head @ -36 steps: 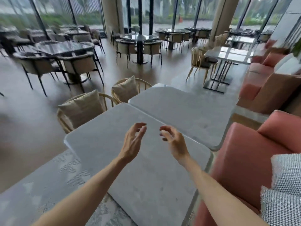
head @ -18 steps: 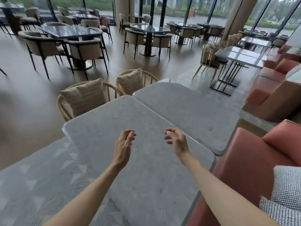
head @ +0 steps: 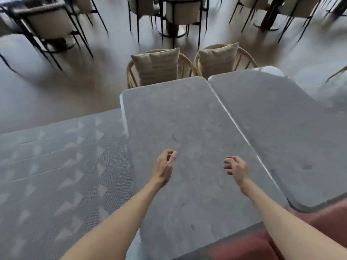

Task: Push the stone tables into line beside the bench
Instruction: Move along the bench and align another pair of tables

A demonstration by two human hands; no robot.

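Café floor under me, pale and blurred, with a grey patterned carpet (head: 56, 166) along the left edge of the near table. Two grey stone tables with rounded corners fill the view: the near one (head: 187, 128) straight ahead, the second (head: 281, 128) to its right, their long edges running almost touching with only a thin bright seam between. At the bottom right, the salmon-red upholstered bench (head: 244, 246) peeks out just beside the near edges of both tops.

My left hand (head: 165, 167) hangs over the near table, fingers loosely curled, gripping nothing. My right hand (head: 236, 168) is over the same top, closer to the seam, fingers spread and half bent, also empty. Whether either touches the stone, I cannot tell.

My call: the near edges look slightly staggered, so a nudge remains. I'd plant both palms flat, spread wide toward the table's corners, and push low and steady so the heavy slab slides without pivoting or knocking its neighbour.

Count: two stone tables, two hands, one bench. Two wicker chairs with beige cushions, one (head: 157, 66) at the far edge of the near table, the other (head: 221, 59) beside it. Several dark-legged chairs (head: 47, 25) beyond, too smeared to count.
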